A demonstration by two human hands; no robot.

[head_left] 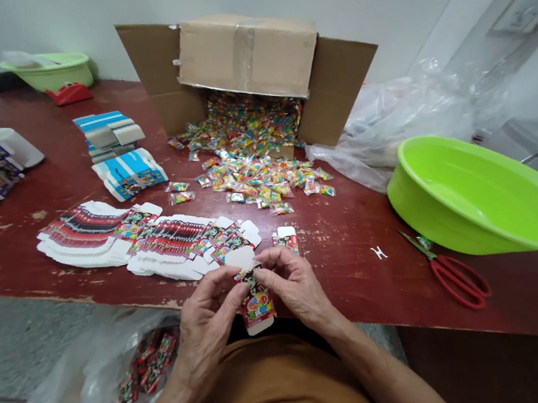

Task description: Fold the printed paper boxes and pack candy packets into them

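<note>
Red carton (258,307) is being held upright just over the table edge (311,282). I'm pinching it in a narrow grip with my left hand (210,328) and right hand (295,288), below its white flap (240,258), with flat blanks (171,256) lying just ahead.

Carton blank (256,301) between hands (211,324), flat blanks (170,253) behind, cardboard box (248,63) furthest.

Way past right hand (295,288) runs to red scissors (457,278); flat carton blanks (165,247) block left.
</note>
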